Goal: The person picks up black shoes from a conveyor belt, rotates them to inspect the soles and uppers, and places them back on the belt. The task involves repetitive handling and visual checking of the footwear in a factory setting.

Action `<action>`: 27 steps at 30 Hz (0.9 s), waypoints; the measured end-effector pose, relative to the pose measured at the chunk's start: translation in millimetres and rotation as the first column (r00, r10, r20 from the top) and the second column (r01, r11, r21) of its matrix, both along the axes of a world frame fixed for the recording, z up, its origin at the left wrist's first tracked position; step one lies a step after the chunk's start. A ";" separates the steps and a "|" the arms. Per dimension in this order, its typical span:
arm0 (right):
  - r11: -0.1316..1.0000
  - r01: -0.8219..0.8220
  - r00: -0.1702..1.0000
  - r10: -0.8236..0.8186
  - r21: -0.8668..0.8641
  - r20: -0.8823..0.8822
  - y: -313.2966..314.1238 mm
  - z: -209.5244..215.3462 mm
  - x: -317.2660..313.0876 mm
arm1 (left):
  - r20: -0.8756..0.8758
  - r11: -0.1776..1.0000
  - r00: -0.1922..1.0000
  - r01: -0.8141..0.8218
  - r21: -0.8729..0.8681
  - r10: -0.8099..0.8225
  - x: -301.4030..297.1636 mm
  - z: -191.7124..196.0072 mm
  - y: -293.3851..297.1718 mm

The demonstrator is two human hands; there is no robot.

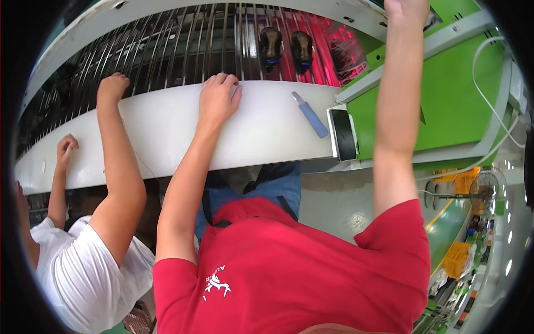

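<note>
A: From your far left: a co-worker in a white shirt (92,278) has one near hand (113,88) at the far edge of the white bench (167,131) and another hand (67,146) further left over it.

B: Next comes your left hand (218,100), at that same edge beside the metal rods (192,44). Its fingers are bent, palm downward; I can't tell whether you grip anything under them.

A: To the right of that hand, two brown-and-black pieces (271,45) sit side by side on the rods, near a red glow, apart from your hands.

B: Below them, a blue-handled tool (312,118) lies slanted on your bench, untouched, and right of it a dark phone (344,134) lies at the bench's right end.

A: And your right hand (409,9)?

B: Raised past the phone, beside the green panel (450,100). The upper edge cuts it off, so I can't tell what its fingers do.
</note>
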State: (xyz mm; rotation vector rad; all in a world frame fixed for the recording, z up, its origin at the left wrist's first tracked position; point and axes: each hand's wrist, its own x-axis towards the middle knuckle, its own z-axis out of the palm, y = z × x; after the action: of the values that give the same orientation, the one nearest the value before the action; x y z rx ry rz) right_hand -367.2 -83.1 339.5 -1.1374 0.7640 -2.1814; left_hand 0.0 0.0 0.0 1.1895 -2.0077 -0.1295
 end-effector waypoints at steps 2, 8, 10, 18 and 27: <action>0.989 -0.134 0.981 0.141 -0.063 0.135 44.5 -16.7 22.5 | -0.021 1.000 1.000 0.011 -0.016 -0.011 4.4 -4.8 1.6; 0.939 -0.342 0.938 0.338 -0.041 -0.076 114.6 -71.2 88.9 | -0.509 0.983 0.859 0.132 0.126 -0.050 -16.4 27.0 20.7; 0.900 -0.425 0.879 0.437 0.100 -0.190 137.4 -97.3 107.2 | -0.688 0.967 0.703 0.254 0.002 -0.182 -24.3 46.6 38.9; 0.991 -0.089 0.892 0.125 0.101 -0.434 166.9 -184.8 148.2 | -0.790 0.919 0.530 0.380 -0.104 -0.309 -58.8 134.4 75.7; 0.979 0.201 0.793 -0.159 0.008 -0.588 248.4 -261.6 157.7 | -0.558 0.947 0.767 0.227 -0.227 -0.317 -51.7 78.1 135.4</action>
State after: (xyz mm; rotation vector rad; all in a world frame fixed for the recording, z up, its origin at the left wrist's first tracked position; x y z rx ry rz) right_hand -209.5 165.3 77.9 -1.8011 1.2431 -1.9228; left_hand -51.7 135.4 78.1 0.6388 -1.5785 -0.4368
